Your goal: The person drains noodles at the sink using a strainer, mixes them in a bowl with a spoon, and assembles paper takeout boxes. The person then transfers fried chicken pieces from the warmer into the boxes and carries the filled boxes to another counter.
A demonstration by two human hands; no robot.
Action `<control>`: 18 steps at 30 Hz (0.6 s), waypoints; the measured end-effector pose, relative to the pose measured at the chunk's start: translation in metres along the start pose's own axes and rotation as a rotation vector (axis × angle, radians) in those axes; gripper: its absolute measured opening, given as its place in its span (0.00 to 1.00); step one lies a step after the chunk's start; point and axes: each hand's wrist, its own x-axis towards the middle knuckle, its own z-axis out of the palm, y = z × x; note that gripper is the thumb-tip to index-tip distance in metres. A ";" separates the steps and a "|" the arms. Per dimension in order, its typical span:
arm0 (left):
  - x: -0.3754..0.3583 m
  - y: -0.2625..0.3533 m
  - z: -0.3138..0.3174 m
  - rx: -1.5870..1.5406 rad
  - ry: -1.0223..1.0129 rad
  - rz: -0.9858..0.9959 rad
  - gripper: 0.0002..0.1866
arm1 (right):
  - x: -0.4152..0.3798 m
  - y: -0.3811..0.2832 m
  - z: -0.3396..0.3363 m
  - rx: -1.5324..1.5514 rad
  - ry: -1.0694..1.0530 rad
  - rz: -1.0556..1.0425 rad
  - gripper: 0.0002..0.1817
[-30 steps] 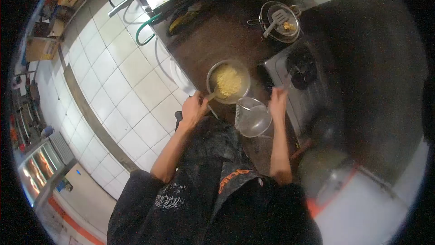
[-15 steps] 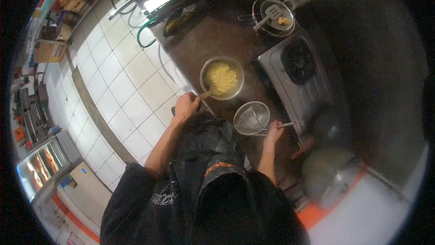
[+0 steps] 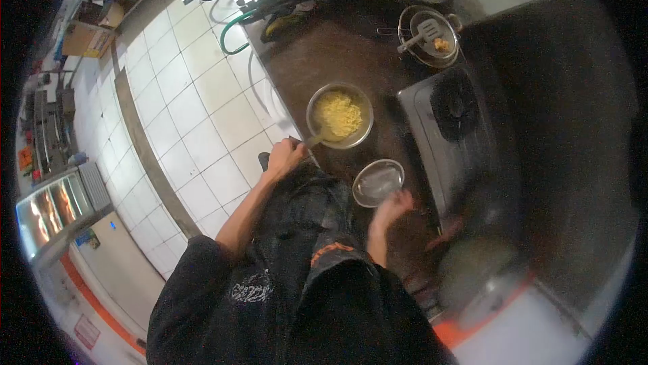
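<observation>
Left grip (image 3: 286, 156) pinches utensil (image 3: 315, 140), end in bowl (image 3: 344, 87) of yellow food (image 3: 341, 115) on worktop (image 3: 297, 71). Strainer (image 3: 376, 184), near right, tips more than moment ago, suggesting active handling; right grip (image 3: 391, 210) blurred beside it, cannot tell hold.

Left hand (image 3: 287, 156) closed round the handle of a pale utensil (image 3: 315, 140), its far end in yellow food (image 3: 339, 114) inside a metal bowl (image 3: 367, 104) on the dark counter (image 3: 358, 54). Right hand (image 3: 391, 208), motion-blurred, at the near right rim of a round strainer (image 3: 378, 181), grip unclear; gas stove (image 3: 420, 105) to the right, slotted turner (image 3: 428, 30) farther off, white floor tiles (image 3: 189, 105) left.
</observation>
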 end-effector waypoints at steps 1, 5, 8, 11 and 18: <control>0.002 -0.003 0.005 -0.004 0.017 0.000 0.21 | -0.011 -0.014 0.027 0.037 -0.221 -0.070 0.22; -0.002 0.002 0.018 0.037 -0.048 0.025 0.20 | -0.047 -0.117 0.112 0.213 -0.912 0.299 0.19; -0.013 0.025 0.003 -0.061 -0.238 0.119 0.22 | -0.037 -0.097 0.144 0.147 -1.073 0.411 0.16; -0.018 0.025 -0.008 -0.270 -0.232 -0.025 0.25 | -0.036 -0.107 0.142 0.421 -0.977 0.701 0.10; 0.069 -0.047 0.069 -0.359 0.074 -0.105 0.28 | -0.008 -0.136 0.097 -0.480 -0.939 0.195 0.22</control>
